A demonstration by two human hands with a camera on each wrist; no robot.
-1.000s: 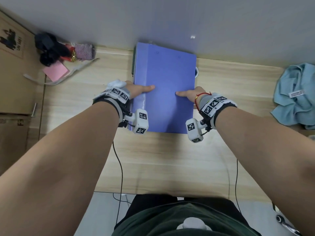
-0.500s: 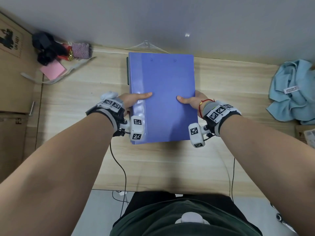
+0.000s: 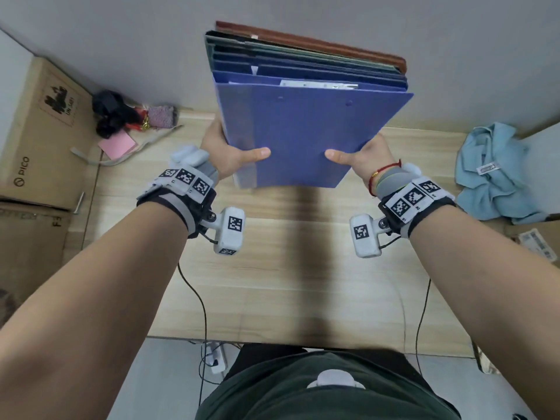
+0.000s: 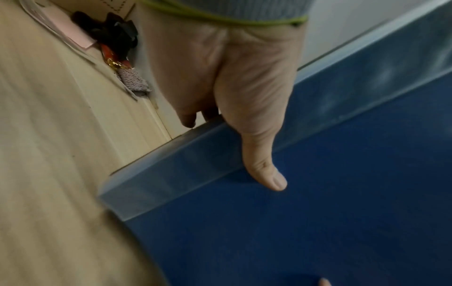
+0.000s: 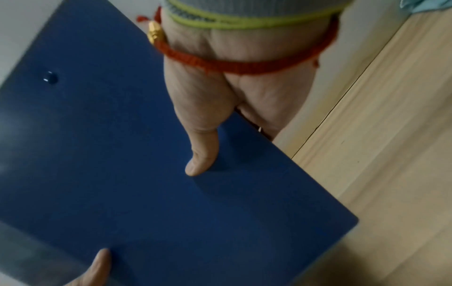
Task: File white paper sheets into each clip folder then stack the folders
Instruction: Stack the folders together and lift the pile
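Item: stack of folders [image 3: 306, 137], centre frame, off the counter [image 3: 288, 268]. My left hand [image 3: 225, 153] and right hand [image 3: 363, 156] gripped opposite edges, thumbs on top, keeping it square.

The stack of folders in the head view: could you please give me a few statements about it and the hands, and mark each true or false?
1. Both hands hold the stack of folders clear above the wooden table. True.
2. The top folder is red. False: it is blue; a brown one lies at the bottom of the stack.
3. The left hand has its thumb on the top cover. True.
4. The right hand rests flat on the table. False: it grips the right edge of the stack, thumb on top.
5. A light blue cloth lies on the table's left end. False: it lies on the right end.
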